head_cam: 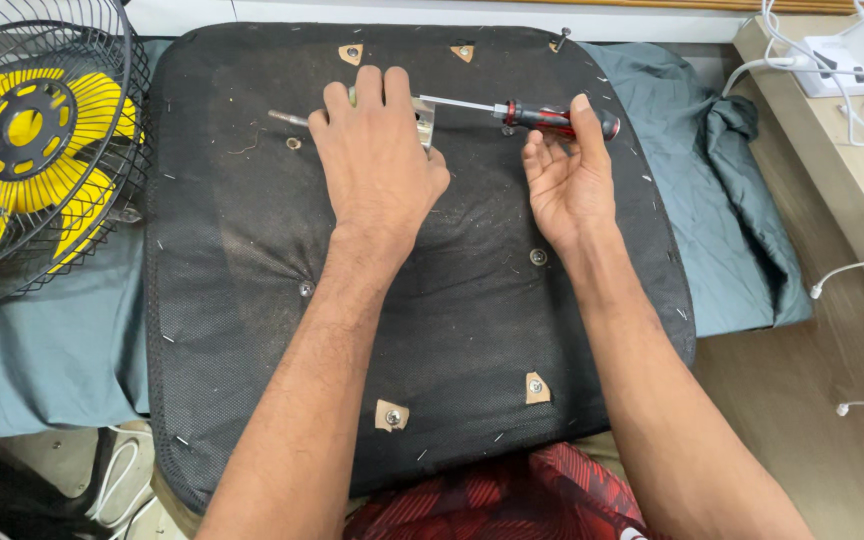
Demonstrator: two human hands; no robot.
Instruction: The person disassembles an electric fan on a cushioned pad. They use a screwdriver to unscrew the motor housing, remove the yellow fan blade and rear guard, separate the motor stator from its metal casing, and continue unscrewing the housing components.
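Left hand pressed flat, fingers together, over a metal bracket on the upturned black seat base. Right hand clamped around the red-and-black handle of a screwdriver. Screwdriver lying near the base's far edge, long axis nearly horizontal across the view, tip pointing left into the bracket, handle to the right. Best kept square to the screw head, with steady push along the shaft and bracket held still. Yellow-bladed fan at left

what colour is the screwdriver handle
Red and black, on the screwdriver in the right hand; the head view shows it best.
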